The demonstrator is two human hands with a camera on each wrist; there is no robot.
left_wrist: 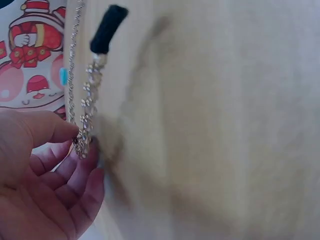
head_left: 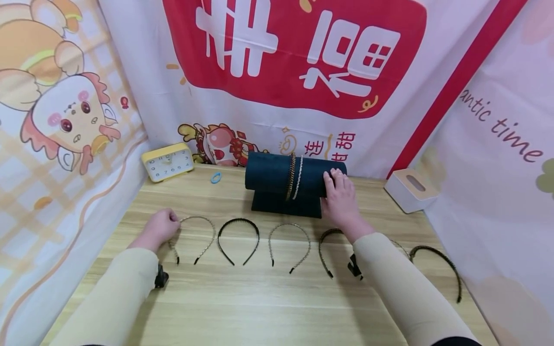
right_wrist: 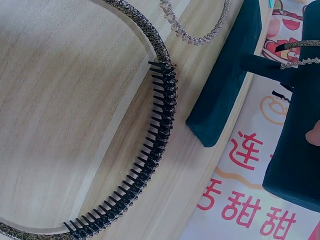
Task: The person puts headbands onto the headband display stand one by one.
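Observation:
My left hand (head_left: 159,229) pinches a thin beaded headband (left_wrist: 87,102) between thumb and fingers at the left end of the row. Its black-tipped end points up in the left wrist view. My right hand (head_left: 342,199) grips the right end of the dark teal roll of a headband display stand (head_left: 268,172), fingers over the top. Only a fingertip of it shows at the right edge of the right wrist view. Around the roll hang a gold-brown headband (head_left: 291,178) and a pale beaded headband (head_left: 298,179).
Several headbands lie along the table, among them a black toothed headband (head_left: 220,235), a beaded one (head_left: 309,242) and a dark one (head_left: 454,269). A yellow clock (head_left: 169,163) and blue ring (head_left: 216,178) stand back left, a tissue box (head_left: 409,194) back right.

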